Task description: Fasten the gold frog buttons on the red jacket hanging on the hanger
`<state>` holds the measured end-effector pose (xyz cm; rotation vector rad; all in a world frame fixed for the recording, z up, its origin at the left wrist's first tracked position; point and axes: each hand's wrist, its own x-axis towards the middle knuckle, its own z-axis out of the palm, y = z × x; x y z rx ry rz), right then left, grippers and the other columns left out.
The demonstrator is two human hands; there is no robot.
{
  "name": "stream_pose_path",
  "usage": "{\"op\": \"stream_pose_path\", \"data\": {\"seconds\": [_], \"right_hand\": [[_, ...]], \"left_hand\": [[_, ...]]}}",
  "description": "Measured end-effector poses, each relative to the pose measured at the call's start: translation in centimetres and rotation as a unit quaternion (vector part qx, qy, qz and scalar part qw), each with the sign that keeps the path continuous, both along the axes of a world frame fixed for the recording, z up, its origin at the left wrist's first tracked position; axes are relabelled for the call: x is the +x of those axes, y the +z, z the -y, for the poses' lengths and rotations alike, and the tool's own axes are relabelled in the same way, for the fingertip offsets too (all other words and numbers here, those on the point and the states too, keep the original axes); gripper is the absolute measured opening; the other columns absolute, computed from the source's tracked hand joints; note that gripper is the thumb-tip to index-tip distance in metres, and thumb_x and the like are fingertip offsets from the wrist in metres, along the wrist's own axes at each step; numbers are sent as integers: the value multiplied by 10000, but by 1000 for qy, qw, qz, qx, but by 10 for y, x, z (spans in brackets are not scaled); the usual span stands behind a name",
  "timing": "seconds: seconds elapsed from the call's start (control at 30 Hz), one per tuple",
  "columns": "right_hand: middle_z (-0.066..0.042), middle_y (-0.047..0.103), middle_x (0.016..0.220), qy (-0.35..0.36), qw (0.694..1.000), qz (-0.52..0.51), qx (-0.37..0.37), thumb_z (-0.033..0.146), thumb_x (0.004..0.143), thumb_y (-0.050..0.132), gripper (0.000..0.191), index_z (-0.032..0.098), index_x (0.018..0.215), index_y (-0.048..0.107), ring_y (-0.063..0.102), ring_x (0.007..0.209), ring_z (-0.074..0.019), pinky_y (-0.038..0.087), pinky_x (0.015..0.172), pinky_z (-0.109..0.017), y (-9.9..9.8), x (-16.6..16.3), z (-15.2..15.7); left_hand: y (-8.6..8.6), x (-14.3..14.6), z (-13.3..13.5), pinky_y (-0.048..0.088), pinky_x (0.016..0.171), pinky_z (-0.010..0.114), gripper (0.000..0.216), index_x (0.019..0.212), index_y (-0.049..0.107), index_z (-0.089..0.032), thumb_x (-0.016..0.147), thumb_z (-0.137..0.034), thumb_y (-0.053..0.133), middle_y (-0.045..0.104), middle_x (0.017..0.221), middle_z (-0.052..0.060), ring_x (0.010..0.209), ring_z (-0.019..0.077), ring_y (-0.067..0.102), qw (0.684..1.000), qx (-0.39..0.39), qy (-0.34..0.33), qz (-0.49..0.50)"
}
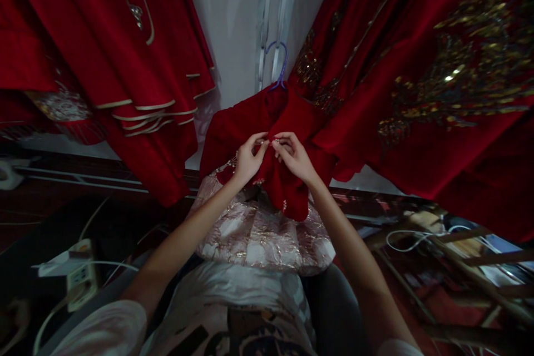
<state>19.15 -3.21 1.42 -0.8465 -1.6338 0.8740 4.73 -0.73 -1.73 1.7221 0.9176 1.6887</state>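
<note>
A red garment with beaded trim hangs from a purple hanger in front of me. My left hand is closed, thumb and forefinger pinching the garment's front. Close beside it, my right hand pinches the same area, the two sets of fingertips nearly touching. Something small and shiny shows at the fingertips, too small to make out. Below the red cloth, a pale pink cloth with gold patterning spreads over my lap.
Red garments with light piping hang at left; others with gold sequins hang at right. Metal rails stand behind the hanger. A power strip with cables lies lower left. A wooden frame with a white cable stands at right.
</note>
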Motion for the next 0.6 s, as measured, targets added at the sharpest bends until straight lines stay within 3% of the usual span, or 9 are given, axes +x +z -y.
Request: {"op": "stream_pose_path", "data": {"seconds": [0.1, 0.23, 0.47, 0.6], "right_hand": [[-18, 557, 938, -11, 999, -30, -9, 489, 798, 619, 340, 260, 1013, 489, 575, 691, -125, 495, 532, -251, 0, 1, -1], [-26, 587, 956, -24, 999, -49, 1, 443, 771, 671, 330, 251, 1003, 535, 601, 770, -133, 536, 585, -246, 1, 3, -3], [-23, 635, 934, -32, 998, -56, 19, 420, 759, 693, 314, 228, 983, 583, 614, 753, -118, 557, 585, -225, 0, 1, -5], [-33, 661, 966, -43, 998, -47, 29, 403, 773, 683, 282, 219, 971, 602, 629, 760, -124, 562, 583, -232, 0, -1, -3]], "left_hand": [[-2, 0, 10, 530, 822, 303, 299, 1092, 612, -220, 837, -376, 617, 686, 971, 61, 892, 165, 657, 999, -6, 35, 26], [-1, 1, 13, 533, 735, 254, 267, 947, 611, -204, 755, -361, 711, 684, 869, 37, 813, 139, 660, 995, -16, 60, 83], [4, -3, 10, 545, 785, 269, 233, 908, 690, -157, 789, -357, 677, 731, 934, 72, 837, 149, 683, 996, -10, -32, 83], [3, -5, 10, 560, 811, 292, 273, 975, 713, -165, 783, -358, 688, 731, 1009, 81, 894, 175, 693, 997, -5, -35, 70]]}}
